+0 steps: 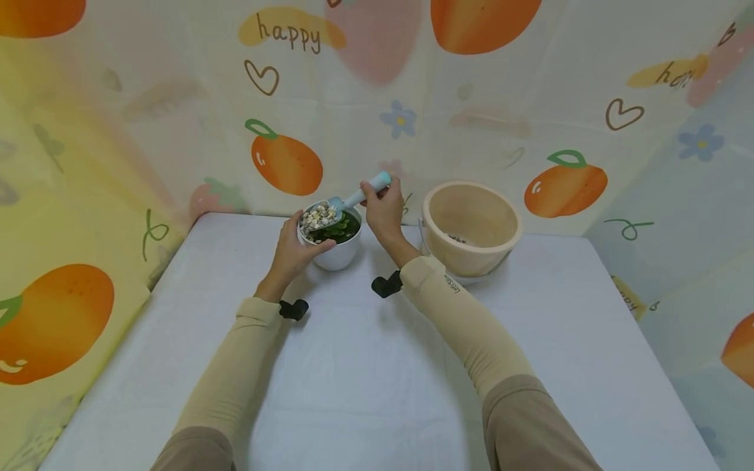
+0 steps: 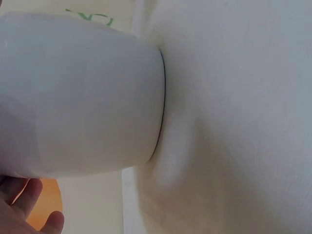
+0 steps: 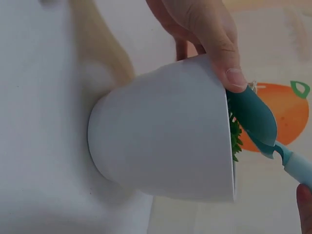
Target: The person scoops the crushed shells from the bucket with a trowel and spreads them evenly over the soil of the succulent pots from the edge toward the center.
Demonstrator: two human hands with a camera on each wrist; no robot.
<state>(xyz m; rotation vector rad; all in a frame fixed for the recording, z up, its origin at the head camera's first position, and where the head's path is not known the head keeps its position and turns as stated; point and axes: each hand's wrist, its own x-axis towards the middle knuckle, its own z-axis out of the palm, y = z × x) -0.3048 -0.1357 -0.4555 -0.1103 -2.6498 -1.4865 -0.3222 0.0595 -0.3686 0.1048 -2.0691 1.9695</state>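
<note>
A small white flower pot (image 1: 338, 256) stands on the table with a green leafy plant (image 1: 340, 230) inside. My left hand (image 1: 292, 252) holds it at the side, fingers around the far left and thumb along the near rim. My right hand (image 1: 384, 210) grips the pale blue handle of a small garden trowel (image 3: 256, 119). The trowel's blade lies over the pot's opening, heaped with whitish and yellowish pebbles (image 1: 320, 216). In the right wrist view, my left thumb is by the blade at the rim. The pot's side (image 2: 87, 92) fills much of the left wrist view.
A larger beige pot (image 1: 471, 258) with a thin handle stands to the right, a few dark bits at its bottom. White cloth covers the table (image 1: 365, 366). A printed fruit-pattern curtain (image 1: 353, 124) hangs right behind the table's far edge.
</note>
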